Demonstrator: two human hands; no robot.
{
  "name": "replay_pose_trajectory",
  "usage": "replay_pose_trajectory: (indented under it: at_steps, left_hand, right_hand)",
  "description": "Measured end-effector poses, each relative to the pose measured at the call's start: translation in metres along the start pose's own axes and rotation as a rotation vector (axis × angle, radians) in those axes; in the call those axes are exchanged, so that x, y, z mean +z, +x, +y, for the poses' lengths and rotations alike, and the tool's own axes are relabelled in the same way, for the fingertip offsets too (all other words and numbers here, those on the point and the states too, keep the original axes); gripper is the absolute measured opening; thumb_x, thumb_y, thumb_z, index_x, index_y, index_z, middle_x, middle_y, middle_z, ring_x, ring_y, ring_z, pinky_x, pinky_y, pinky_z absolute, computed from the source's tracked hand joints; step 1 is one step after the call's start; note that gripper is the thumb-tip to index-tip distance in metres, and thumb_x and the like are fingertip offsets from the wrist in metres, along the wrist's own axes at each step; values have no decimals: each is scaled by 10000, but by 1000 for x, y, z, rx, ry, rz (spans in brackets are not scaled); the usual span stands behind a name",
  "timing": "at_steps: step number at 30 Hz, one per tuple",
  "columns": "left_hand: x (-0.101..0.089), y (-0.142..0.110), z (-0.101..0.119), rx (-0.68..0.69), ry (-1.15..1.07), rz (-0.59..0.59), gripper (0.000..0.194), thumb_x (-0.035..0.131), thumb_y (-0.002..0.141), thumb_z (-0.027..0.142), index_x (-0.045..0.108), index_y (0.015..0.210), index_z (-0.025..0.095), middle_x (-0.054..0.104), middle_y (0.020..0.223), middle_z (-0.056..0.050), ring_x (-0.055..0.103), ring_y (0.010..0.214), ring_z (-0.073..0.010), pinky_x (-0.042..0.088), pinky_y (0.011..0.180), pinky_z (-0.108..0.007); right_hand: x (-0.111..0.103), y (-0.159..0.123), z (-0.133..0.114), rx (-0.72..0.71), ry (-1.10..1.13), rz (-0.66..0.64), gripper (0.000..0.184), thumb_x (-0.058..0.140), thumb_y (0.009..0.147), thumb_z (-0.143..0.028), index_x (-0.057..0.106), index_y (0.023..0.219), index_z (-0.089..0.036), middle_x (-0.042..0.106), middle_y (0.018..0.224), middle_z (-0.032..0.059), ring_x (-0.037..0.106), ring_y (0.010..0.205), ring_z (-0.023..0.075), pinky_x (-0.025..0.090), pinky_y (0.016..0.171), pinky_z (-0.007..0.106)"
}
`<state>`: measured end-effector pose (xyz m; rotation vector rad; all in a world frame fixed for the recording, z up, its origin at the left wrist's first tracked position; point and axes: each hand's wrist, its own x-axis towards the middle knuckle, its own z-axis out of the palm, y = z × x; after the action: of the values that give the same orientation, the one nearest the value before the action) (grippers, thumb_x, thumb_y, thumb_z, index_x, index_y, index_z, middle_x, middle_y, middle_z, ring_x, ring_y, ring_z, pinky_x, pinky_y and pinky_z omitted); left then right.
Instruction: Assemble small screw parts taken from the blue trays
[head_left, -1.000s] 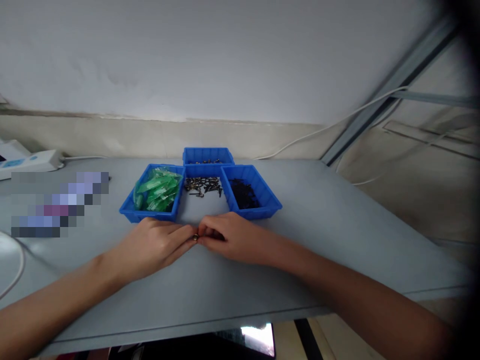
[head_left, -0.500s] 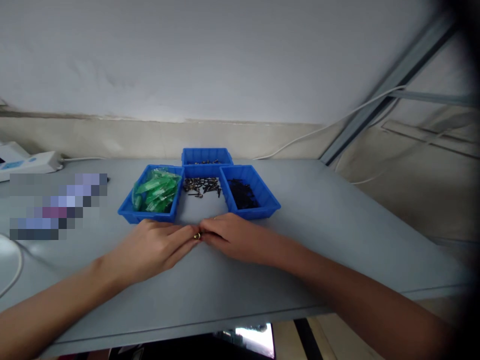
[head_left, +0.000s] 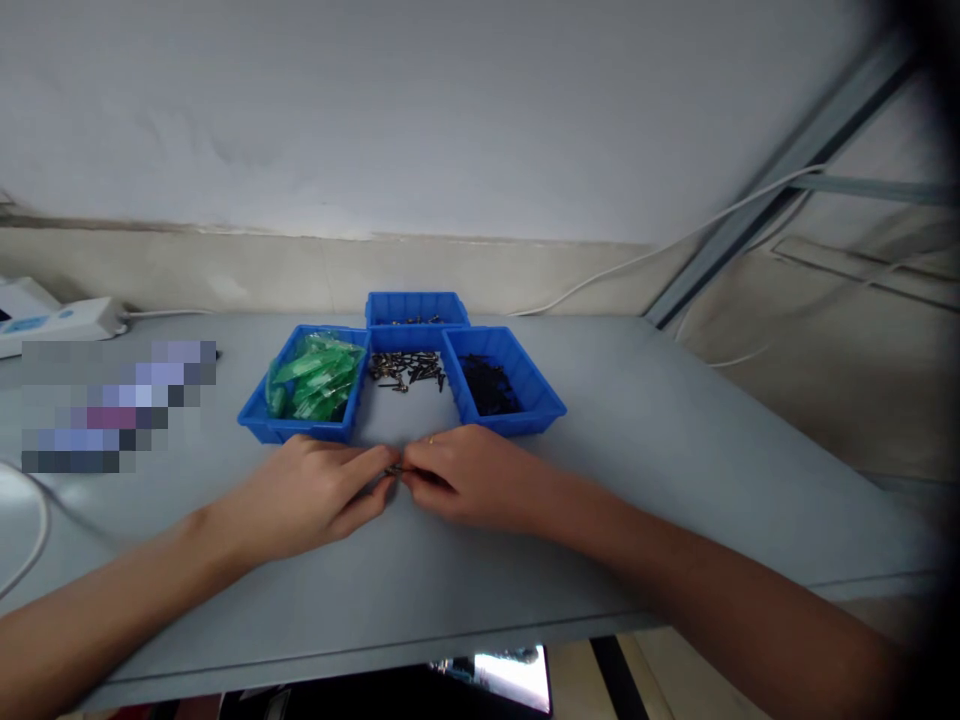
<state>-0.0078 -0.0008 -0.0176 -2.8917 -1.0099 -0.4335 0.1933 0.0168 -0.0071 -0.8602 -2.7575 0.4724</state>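
Observation:
Over the table's near middle, my left hand (head_left: 319,495) and my right hand (head_left: 469,475) meet fingertip to fingertip. Both pinch a small screw-like metal part (head_left: 394,470), mostly covered by the fingers. Just beyond them lies a loose pile of small screws (head_left: 409,370), some brass-coloured and some dark. A blue bin (head_left: 296,432) at the left holds green plastic packets (head_left: 319,378). The blue bin (head_left: 536,395) at the right contains dark screw-like pieces (head_left: 489,385). Behind the pile stands another blue bin (head_left: 416,304) with small metal parts in it.
The grey table (head_left: 675,440) has its front edge close to me. A white device (head_left: 71,325) sits at the far left near a pixelated patch. White cables run along the left side and the wall. A metal frame (head_left: 750,210) rises at right. A lit screen (head_left: 510,680) shows below the edge.
The brass-coloured end seen between my fingertips earlier now shows as a thin, darker piece. My left thumb and fingers have shifted slightly on it. The bins and pile look unchanged.

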Motion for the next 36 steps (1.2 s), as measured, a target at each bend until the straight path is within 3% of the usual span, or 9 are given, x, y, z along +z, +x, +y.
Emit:
replay_pose_trajectory:
  at_steps: [15, 36]
  left_hand:
    - [0, 2, 0, 23, -26, -50, 221, 371, 884, 257, 523, 746, 172, 562, 590, 31, 526, 499, -97, 343, 467, -230]
    - [2, 2, -1, 20, -6, -52, 207, 372, 894, 279, 522, 792, 180, 580, 619, 30, 555, 545, -121, 335, 499, -253]
  right_hand:
    - [0, -1, 0, -62, -93, -6, 226, 411, 878, -292, 538, 748, -158, 565, 666, 8, 481, 590, 110, 283, 547, 235]
    - [-3, -1, -5, 26, -98, -24, 159, 436, 832, -244, 534, 732, -169, 571, 662, 6, 483, 573, 113, 288, 536, 247]
